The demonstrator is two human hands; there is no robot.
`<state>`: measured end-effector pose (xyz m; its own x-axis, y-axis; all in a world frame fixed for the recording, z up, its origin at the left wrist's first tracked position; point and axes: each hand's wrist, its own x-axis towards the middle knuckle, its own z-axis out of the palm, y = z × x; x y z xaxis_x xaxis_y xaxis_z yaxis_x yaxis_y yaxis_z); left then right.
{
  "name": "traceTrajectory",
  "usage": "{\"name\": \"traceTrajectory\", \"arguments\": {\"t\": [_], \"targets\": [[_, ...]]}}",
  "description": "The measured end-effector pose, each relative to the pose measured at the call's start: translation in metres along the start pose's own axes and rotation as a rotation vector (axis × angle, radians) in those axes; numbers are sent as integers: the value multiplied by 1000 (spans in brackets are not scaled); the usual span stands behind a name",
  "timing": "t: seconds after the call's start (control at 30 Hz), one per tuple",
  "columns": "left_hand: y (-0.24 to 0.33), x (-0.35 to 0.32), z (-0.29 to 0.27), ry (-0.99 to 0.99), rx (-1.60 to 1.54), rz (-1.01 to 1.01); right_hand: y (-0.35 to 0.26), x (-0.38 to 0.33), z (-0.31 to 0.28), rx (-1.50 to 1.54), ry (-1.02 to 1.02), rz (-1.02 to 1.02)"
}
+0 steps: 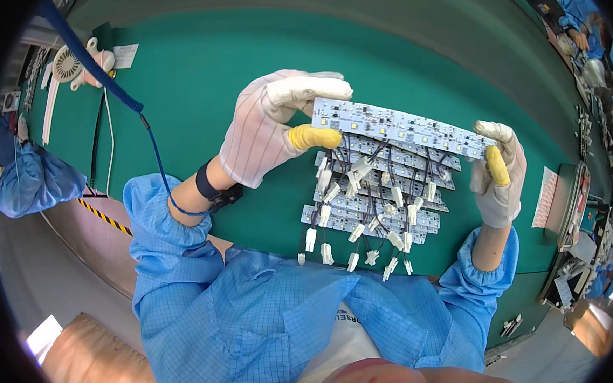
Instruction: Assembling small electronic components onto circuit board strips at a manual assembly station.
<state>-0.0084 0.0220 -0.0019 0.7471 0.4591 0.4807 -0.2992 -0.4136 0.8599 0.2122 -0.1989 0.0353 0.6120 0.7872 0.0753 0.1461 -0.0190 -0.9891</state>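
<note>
We look down on a green table (193,65) in a busy workroom, with a small white fan (68,65) at its far left and a co-worker in blue (39,176) beyond the left edge. In front of us, both hands wear white gloves with yellow thumb tips and hold up one long, narrow LED circuit board (401,129) by its ends. The left hand (264,131) pinches the left end, thumb at the lower edge and fingers along the upper edge, parted only by the board's width. The right hand (500,179) closes on the other end the same way, thumb in front and fingers behind. The board slants down toward our right, in front of a fanned stack of similar boards (391,200), whose dark wires and white connectors (311,239) hang toward us in a tangle. A dark strap (215,190) circles the left wrist. We judge the step in hand to be handling this single board at the stack; whether it is being lifted, laid or checked, we cannot tell. The next move seems to call for an even grip at both ends, with the wires kept from snagging.
</note>
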Motion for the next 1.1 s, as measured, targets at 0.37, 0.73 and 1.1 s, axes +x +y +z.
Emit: {"name": "traceTrajectory", "arguments": {"t": [0.37, 0.73, 1.1], "targets": [[-2, 1, -5, 3, 59, 19, -4, -5, -2, -13, -46, -28], [2, 1, -6, 29, -55, -130, -6, -8, 0, 117, -34, -35], [-1, 1, -4, 90, 66, -115, -19, -11, -7, 169, -150, 103]]}}
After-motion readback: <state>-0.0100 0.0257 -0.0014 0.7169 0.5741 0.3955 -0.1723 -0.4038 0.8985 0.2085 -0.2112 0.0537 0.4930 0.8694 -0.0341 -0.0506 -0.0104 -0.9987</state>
